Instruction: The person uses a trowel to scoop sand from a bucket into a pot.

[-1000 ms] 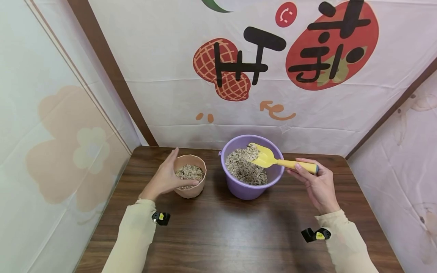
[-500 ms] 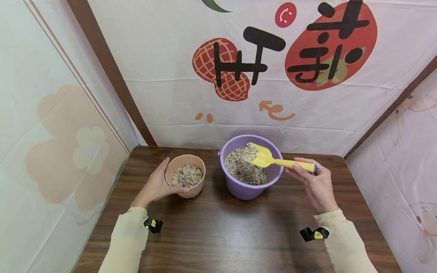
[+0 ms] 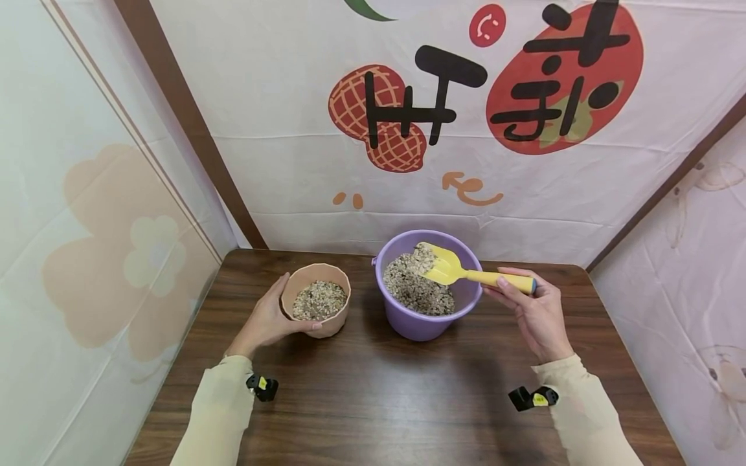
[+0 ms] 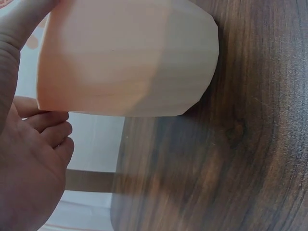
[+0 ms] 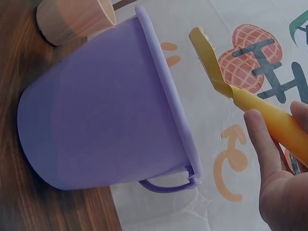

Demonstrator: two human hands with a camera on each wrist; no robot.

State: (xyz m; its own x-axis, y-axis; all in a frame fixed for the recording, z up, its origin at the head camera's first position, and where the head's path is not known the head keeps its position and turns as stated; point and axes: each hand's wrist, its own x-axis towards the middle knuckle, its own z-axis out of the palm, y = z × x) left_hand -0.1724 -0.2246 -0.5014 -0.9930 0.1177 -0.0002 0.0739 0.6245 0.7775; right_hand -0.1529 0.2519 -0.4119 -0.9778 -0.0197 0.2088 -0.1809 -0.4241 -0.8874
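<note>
My left hand [image 3: 265,325] holds a peach flowerpot [image 3: 339,321] by its left side, thumb along the near rim. Coarse speckled grains [image 3: 319,301] lie inside the pot. In the left wrist view the fingers [image 4: 50,127] curl at the rim of the pot [image 4: 115,57], partly hidden by it. My right hand [image 3: 541,317] grips the handle of a yellow trowel [image 3: 445,265]. Its blade carries a heap of similar grains and hangs over a purple bucket [image 3: 415,327], which holds more of them. The right wrist view has the blade [image 5: 209,60] above the bucket's rim.
Pot and bucket stand side by side near the back edge of the brown wooden table [image 3: 373,401], a narrow gap between them. A white printed cloth [image 3: 280,181] hangs right behind. The bucket's purple handle [image 5: 168,187] hangs down its side.
My left hand has drawn left and down from in front of the pot to grip its side, uncovering the pot's mouth. The right hand and loaded trowel have shifted slightly left.
</note>
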